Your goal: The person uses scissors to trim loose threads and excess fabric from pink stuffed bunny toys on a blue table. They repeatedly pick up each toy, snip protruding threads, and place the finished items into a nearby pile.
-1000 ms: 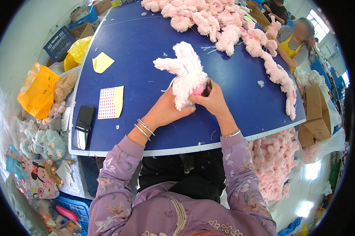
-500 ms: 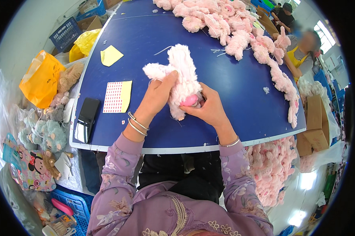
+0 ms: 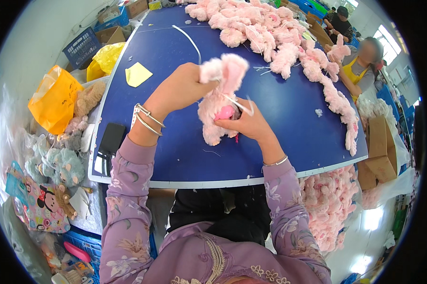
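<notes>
Over the middle of the table I hold a fluffy pale pink plush toy (image 3: 211,111), upright with its long ears (image 3: 233,71) at the top. My left hand (image 3: 178,90) is closed at its upper part, by the base of the ears; the fingertips are partly hidden. My right hand (image 3: 252,120) grips the lower body, its thumb beside a smooth bright pink round part (image 3: 225,112). A white strand (image 3: 244,107), blurred, runs across the toy near my right hand. Another white strand (image 3: 189,39) curves up beyond my left hand.
A large heap of pink plush pieces (image 3: 256,28) covers the far right of the blue table (image 3: 279,137). A yellow paper (image 3: 138,75) and a phone (image 3: 111,139) lie on the left. A person in a yellow apron (image 3: 362,71) sits at the right. More pink plush (image 3: 327,208) sits below the table edge.
My left hand has moved up to the ear end of the toy, and its forearm now covers the patterned sheet. The ears have swung upright. White strands now show around the toy.
</notes>
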The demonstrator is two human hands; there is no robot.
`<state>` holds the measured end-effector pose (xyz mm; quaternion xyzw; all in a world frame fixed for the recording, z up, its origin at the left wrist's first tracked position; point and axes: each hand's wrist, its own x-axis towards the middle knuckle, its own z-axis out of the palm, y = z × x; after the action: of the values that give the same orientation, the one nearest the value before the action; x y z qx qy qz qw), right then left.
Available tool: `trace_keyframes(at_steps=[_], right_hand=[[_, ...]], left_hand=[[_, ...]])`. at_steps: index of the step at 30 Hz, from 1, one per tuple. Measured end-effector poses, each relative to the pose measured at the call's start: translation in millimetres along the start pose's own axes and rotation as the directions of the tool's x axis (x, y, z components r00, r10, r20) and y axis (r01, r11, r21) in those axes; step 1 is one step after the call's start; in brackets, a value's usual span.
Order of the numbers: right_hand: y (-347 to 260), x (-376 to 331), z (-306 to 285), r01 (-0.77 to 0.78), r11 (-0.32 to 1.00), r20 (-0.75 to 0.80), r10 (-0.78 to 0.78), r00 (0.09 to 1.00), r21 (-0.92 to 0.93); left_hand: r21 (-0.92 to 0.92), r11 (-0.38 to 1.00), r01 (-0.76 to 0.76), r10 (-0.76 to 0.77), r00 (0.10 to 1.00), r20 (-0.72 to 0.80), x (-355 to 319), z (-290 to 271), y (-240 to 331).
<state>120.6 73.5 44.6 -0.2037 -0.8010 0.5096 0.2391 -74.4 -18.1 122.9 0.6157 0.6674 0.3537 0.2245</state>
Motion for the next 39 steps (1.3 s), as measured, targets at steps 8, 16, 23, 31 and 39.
trace_keyframes(at_steps=[8,16,23,31,39], right_hand=[[12,-1,-13,-0.060,0.983,-0.053,0.071,0.996,0.174],[11,-3,-18,-0.133,0.961,0.011,0.135,0.991,0.240],[21,-2,-25,-0.147,0.966,-0.050,0.161,0.986,0.214],[9,-6,-20,-0.170,0.967,-0.027,0.178,0.984,0.189],[23,-5,-25,-0.083,0.971,-0.131,0.114,0.985,0.223]], left_hand=[[-0.600,0.792,0.117,-0.136,0.991,0.013,33,20,-33],[-0.507,0.861,0.033,-0.030,0.999,0.015,52,16,-30],[-0.428,0.897,0.106,-0.076,0.993,0.085,61,18,-38],[-0.412,0.911,0.025,0.003,0.998,0.066,52,25,-22],[-0.560,0.828,0.025,0.047,0.992,0.114,55,25,-23]])
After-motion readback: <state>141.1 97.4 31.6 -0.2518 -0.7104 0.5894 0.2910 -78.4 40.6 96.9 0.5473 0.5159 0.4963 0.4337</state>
